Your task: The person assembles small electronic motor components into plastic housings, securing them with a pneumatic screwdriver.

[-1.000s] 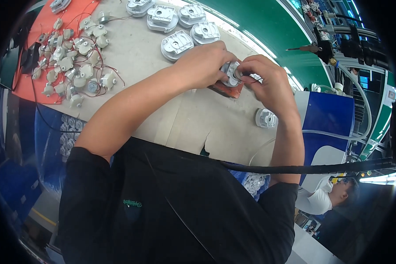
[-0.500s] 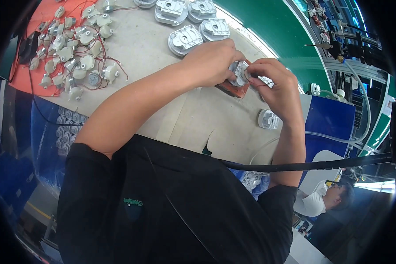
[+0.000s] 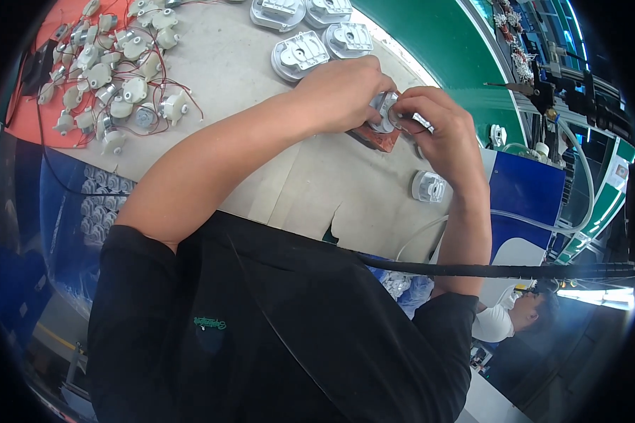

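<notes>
Right hand [image 3: 444, 130] barely shifted, bare tabletop [image 3: 314, 187] open toward near edge [image 3: 271, 224].

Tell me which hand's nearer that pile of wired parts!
Left. The left hand is to the right of the pile of wired parts; the right hand is farther right.

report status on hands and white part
Left hand gripping white part, reddish block beneath. Right hand at part's right side, grip unclear. Nothing visibly in the way.
</notes>
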Motion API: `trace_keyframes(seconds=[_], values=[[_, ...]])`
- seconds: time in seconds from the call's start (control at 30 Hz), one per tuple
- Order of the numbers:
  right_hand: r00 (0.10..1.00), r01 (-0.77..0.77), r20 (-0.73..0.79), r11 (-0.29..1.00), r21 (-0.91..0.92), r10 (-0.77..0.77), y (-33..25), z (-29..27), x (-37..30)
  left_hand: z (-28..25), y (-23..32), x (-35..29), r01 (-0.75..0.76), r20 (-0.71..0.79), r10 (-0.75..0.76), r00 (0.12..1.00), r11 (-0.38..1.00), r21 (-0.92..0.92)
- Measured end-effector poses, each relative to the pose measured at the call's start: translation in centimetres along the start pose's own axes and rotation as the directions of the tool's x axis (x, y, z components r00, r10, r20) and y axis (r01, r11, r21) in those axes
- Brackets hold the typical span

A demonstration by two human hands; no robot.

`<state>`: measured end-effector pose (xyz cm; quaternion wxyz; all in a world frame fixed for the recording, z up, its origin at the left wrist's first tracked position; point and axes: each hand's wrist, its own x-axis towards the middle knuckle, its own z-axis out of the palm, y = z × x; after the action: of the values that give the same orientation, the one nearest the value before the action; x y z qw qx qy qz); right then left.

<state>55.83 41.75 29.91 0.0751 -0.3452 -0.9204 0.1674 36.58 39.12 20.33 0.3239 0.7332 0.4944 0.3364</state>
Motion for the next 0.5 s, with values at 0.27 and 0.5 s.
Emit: trace_keyframes(seconds=[0.27, 0.5], values=[[0.998, -0.062, 0.01, 0.995, 0.079, 0.062, 0.3, -0.1, 0.2, 0.3, -0.1, 0.3, -0.019, 0.003, 0.019, 1.0, 1.0, 0.014], [0.999, -0.022, -0.037, 0.995, 0.097, 0.026, 0.7, 0.6, -0.7, 0.1, 0.1, 0.3, -0.026, 0.018, 0.025, 1.0, 0.999, 0.037]])
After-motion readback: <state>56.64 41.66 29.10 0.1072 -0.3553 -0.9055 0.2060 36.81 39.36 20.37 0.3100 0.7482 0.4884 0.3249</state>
